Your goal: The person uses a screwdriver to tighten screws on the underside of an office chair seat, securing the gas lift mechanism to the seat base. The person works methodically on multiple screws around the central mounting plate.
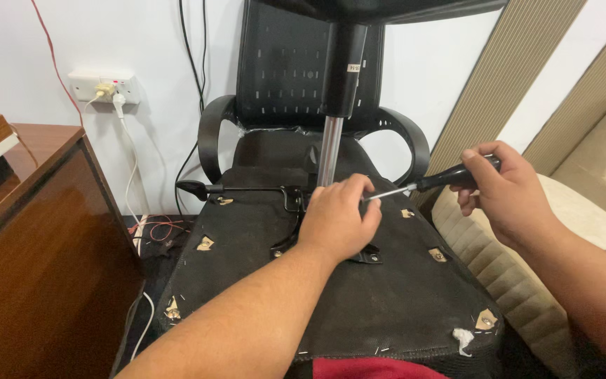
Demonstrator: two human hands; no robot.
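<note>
Screwdriver (426, 184) is being gripped by its black handle in the right hand (503, 193), its metal shaft pointing left toward the mechanism (292, 200) on the upturned seat (387, 295). Left hand (338, 217) is resting curled on that mechanism beside the gas post (329, 151), fingertips pinching at the shaft's tip; whether it is grasping anything else is hidden.

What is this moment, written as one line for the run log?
left hand: on seat underside, guiding tip | right hand: grips screwdriver | gas column: upright
</note>
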